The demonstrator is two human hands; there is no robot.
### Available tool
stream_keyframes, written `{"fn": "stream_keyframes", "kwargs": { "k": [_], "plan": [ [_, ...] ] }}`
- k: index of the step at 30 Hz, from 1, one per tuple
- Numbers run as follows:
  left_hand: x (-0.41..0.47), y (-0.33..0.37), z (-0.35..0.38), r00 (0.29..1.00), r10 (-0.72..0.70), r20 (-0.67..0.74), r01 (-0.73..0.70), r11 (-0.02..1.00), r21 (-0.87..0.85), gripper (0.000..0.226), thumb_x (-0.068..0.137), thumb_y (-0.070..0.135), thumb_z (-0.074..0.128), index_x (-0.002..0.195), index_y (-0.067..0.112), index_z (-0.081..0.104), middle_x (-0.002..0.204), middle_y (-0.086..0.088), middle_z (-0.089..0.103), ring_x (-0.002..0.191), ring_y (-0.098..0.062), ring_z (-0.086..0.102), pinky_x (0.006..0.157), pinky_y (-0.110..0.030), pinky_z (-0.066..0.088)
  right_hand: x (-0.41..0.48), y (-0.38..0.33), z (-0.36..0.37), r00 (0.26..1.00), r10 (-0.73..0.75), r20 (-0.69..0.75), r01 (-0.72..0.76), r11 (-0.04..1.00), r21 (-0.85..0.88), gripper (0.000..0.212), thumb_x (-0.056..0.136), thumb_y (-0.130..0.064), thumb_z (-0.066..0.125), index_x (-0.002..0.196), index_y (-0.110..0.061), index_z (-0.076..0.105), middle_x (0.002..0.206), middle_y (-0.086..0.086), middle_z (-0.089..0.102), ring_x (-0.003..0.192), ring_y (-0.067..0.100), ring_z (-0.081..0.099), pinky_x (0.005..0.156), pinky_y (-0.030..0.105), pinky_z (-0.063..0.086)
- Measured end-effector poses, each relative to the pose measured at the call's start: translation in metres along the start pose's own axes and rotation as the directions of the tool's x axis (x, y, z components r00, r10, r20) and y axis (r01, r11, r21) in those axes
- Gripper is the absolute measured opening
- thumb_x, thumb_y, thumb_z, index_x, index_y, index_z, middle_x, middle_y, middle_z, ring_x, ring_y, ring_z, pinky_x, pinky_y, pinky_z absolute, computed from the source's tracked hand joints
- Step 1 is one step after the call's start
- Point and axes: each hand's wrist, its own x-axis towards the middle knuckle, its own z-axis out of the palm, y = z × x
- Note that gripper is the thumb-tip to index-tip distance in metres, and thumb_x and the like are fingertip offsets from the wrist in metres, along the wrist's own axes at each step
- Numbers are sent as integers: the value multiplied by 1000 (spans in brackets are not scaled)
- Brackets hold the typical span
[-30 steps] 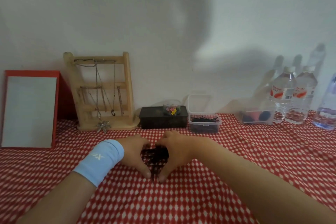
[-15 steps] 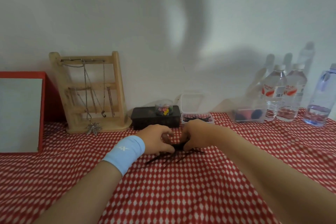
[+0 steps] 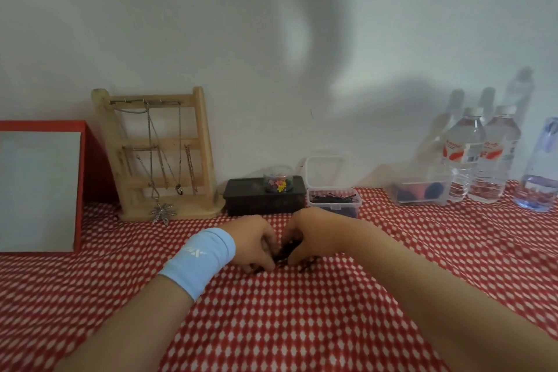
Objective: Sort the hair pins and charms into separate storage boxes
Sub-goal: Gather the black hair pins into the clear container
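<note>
Left hand (image 3: 253, 243) and right hand (image 3: 312, 235) around hair pins (image 3: 287, 251), directions jumbled.

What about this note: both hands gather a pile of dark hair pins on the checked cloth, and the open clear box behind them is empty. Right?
Not quite. The head view shows the clear box is not empty: black hair pins lie in it. The rest stands: the left hand and right hand gather the pile on the checked cloth, with the box open behind them.

Two hands (image 3: 252, 241) (image 3: 314, 235), one hair pin pile (image 3: 288, 251), three boxes (image 3: 262, 201) (image 3: 333, 202) (image 3: 421, 190), three bottles (image 3: 463, 154) (image 3: 495, 157) (image 3: 540, 166).
</note>
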Motion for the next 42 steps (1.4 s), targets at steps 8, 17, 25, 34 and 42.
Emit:
{"fn": "stream_keyframes", "kwargs": {
  "k": [8, 17, 25, 34, 42],
  "plan": [
    [25, 21, 5, 982, 112, -150, -107, 993, 39, 32, 84, 38, 70, 115, 30, 65, 106, 9, 67, 89, -5, 62, 85, -25, 53, -29, 36, -19, 993, 98, -67, -86, 984, 156, 67, 84, -29, 80, 144, -37, 51, 114, -14, 70, 101, 6, 64, 95, 26, 49],
    [39, 42, 20, 979, 185, -89, -167, 970, 177, 53, 76, 49, 76, 121, 24, 65, 108, 5, 59, 97, -15, 60, 86, -27, 50, -52, 56, -26, 969, 242, 58, -244, 969, 37, 54, 87, -17, 72, 138, -30, 60, 132, -11, 65, 114, 11, 61, 107, 32, 45],
    [57, 50, 14, 978, 202, -45, -190, 963, 193, 82, 73, 53, 76, 143, 29, 40, 127, 8, 44, 110, -13, 52, 98, -32, 47, -61, 75, -23, 954, 298, -8, -298, 954, 38, 54, 82, -29, 77, 134, -29, 62, 123, -12, 68, 106, 10, 63, 103, 33, 50],
    [69, 57, 16, 948, 303, -95, -268, 924, 273, 41, 80, 55, 70, 115, 32, 72, 112, 11, 57, 103, -10, 56, 94, -33, 49, -54, 85, -23, 925, 378, -45, -380, 925, -17, 26, 87, -19, 75, 112, -27, 76, 105, -8, 68, 93, 12, 58, 88, 22, 44],
    [64, 43, 7, 973, 233, 0, -225, 939, 262, 42, 79, 58, 68, 115, 36, 71, 111, 16, 64, 98, -7, 59, 94, -33, 51, -50, 77, -40, 902, 400, -164, -395, 916, 64, 21, 88, -23, 73, 107, -32, 76, 98, -14, 63, 95, 12, 60, 93, 25, 47]
  ]
}}
